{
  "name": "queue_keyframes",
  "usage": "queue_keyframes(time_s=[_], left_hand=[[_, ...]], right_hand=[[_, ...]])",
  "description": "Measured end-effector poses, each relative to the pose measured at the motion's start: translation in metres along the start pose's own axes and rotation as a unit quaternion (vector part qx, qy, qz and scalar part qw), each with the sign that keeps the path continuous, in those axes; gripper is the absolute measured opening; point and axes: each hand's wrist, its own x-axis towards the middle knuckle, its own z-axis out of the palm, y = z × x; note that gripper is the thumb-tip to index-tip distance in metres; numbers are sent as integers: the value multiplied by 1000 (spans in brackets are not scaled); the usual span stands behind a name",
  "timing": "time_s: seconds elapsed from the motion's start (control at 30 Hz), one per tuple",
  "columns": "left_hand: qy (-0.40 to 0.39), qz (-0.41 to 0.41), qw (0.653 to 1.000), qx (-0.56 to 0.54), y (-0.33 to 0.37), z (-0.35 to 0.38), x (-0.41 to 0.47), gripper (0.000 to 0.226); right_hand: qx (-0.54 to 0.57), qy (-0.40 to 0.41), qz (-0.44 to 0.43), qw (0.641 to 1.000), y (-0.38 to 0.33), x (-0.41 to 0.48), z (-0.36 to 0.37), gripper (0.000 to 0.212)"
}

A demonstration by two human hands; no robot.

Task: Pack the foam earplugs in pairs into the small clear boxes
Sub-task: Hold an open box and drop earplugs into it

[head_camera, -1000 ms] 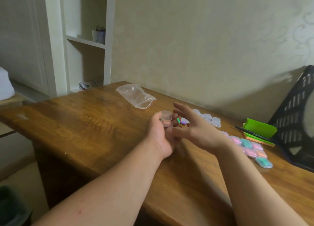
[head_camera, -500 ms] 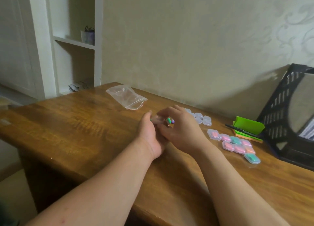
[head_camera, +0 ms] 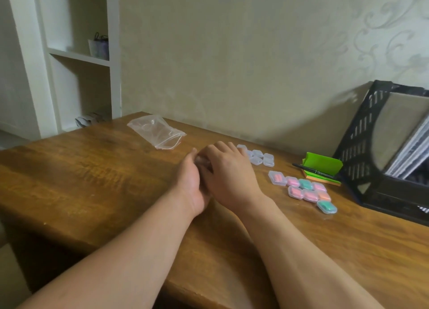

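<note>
Foam earplugs in pink, orange and teal sit packed in small clear plastic boxes (head_camera: pixel 306 189) clustered on the brown wooden bench (head_camera: pixel 92 181) to my right. Empty clear boxes (head_camera: pixel 262 158) lie just beyond. My left hand (head_camera: pixel 190 183) and right hand (head_camera: pixel 228 174) press together around one small clear box (head_camera: pixel 201 160), barely visible between them. A clear zip bag (head_camera: pixel 157 131) lies farther back.
</note>
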Motion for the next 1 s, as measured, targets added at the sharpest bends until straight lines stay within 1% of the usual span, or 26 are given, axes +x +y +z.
queue_keyframes(time_s=[0.2, 0.33, 0.43, 0.53, 0.6, 0.7, 0.77, 0.83, 0.9, 1.0], left_hand=[[3, -7, 1000, -4, -1, 0, 0, 57], [-4, 12, 1000, -2, -3, 0, -1, 58], [4, 28, 1000, 12, -4, 1, 0, 58], [28, 49, 998, 28, -4, 0, 5, 55], [58, 61, 996, 36, -3, 0, 6, 52], [81, 76, 993, 50, -3, 2, 5, 47], [96, 89, 989, 73, -5, 4, 3, 44], [108, 114, 981, 115, -9, 5, 5, 41], [115, 138, 971, 157, -11, 5, 7, 36], [104, 158, 954, 231, -13, 4, 6, 29]], right_hand=[[-16, 29, -21, 999, 0, -1, 6, 9], [-28, 67, -28, 997, -1, -2, 6, 5], [-43, 83, -13, 996, 0, -1, 6, 4], [-11, 44, 11, 999, 1, -3, 7, 10], [58, 7, 41, 997, 1, -3, 7, 16], [175, -20, 88, 980, 1, -2, 5, 14], [215, -43, 105, 970, 3, -3, 2, 14], [228, -69, 106, 965, 5, -5, -2, 22], [219, -85, 94, 967, 7, -4, -2, 29], [221, -103, 101, 965, 12, -5, -2, 30]])
